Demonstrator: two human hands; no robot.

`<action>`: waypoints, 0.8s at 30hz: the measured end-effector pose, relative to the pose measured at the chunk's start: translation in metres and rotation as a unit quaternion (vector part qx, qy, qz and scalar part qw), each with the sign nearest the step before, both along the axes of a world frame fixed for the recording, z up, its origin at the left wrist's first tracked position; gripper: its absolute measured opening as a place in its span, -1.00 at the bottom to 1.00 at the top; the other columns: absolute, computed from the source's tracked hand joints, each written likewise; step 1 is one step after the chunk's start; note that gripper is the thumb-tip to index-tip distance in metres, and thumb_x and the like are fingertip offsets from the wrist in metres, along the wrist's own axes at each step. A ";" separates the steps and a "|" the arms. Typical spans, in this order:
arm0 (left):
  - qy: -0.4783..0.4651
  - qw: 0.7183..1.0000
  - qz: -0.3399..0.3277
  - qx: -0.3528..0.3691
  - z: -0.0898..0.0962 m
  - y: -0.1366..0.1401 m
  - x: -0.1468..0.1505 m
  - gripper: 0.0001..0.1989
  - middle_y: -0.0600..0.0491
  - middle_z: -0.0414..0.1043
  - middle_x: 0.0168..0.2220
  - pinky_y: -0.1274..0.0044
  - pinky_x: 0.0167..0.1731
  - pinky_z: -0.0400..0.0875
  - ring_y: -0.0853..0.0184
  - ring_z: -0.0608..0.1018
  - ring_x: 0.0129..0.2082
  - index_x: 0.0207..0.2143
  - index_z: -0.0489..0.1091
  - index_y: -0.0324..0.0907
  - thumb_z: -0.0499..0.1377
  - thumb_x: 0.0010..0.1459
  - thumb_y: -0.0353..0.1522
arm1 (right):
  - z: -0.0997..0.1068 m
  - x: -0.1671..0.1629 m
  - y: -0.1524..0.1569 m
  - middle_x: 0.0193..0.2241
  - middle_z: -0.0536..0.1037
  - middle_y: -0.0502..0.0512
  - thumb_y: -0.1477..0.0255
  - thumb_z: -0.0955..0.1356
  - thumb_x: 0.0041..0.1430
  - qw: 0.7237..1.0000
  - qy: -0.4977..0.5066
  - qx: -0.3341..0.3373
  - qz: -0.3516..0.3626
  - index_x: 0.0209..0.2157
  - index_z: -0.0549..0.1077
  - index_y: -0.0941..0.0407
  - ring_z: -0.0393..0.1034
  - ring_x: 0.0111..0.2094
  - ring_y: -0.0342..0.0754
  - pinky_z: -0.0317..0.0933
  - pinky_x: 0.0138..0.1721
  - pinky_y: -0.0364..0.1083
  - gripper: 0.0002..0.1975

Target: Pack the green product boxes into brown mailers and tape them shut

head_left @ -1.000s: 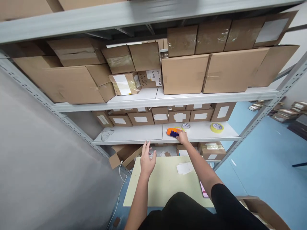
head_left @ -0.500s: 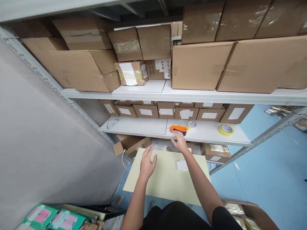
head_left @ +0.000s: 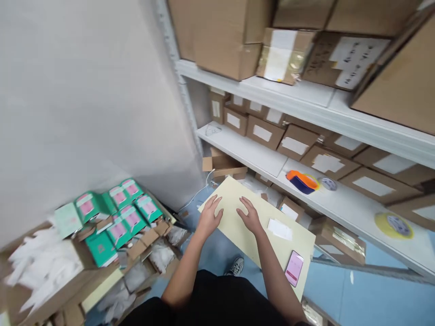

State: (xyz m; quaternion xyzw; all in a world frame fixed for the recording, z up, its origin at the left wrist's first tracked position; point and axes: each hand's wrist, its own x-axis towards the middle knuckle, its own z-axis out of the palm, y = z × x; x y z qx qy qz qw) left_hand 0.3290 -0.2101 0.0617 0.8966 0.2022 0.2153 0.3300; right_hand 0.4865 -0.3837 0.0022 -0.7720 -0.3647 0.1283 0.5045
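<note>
My left hand (head_left: 210,218) hovers over the left end of the pale yellow tabletop (head_left: 243,219), fingers apart, holding nothing. A short way to its right, my right hand (head_left: 249,215) is held over the same top, also empty with its fingers spread. White paper slips (head_left: 280,229) lie on the tabletop beside my right forearm. Nearer the table's right end is a phone (head_left: 294,268) with a lit pink screen. On the shelf beyond rests an orange and dark blue tool (head_left: 302,182), perhaps a tape dispenser, next to a tape roll (head_left: 328,183).
Shelving with a white shelf board (head_left: 258,158) and rows of cardboard boxes (head_left: 263,131) runs along the far side. A yellow tape roll (head_left: 394,225) sits on the right. Green packages (head_left: 118,226) and a carton of white paper (head_left: 44,262) stand at left. A grey wall (head_left: 102,90) rises behind.
My view has swung left and down, bringing the green packages fully in. My right hand has come away from the orange and blue tool, back over the tabletop. The phone now shows.
</note>
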 end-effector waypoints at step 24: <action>-0.056 0.919 0.389 -0.024 -0.034 0.208 -0.435 -0.52 -0.14 0.40 0.27 0.13 0.31 0.31 0.06 0.42 0.29 0.25 0.39 -0.14 0.11 0.33 -0.23 | 0.023 -0.344 0.350 0.31 0.39 0.21 0.18 0.35 0.32 0.944 -0.007 0.016 0.330 0.28 0.42 -0.01 0.27 0.33 0.15 0.30 0.25 0.17 -0.46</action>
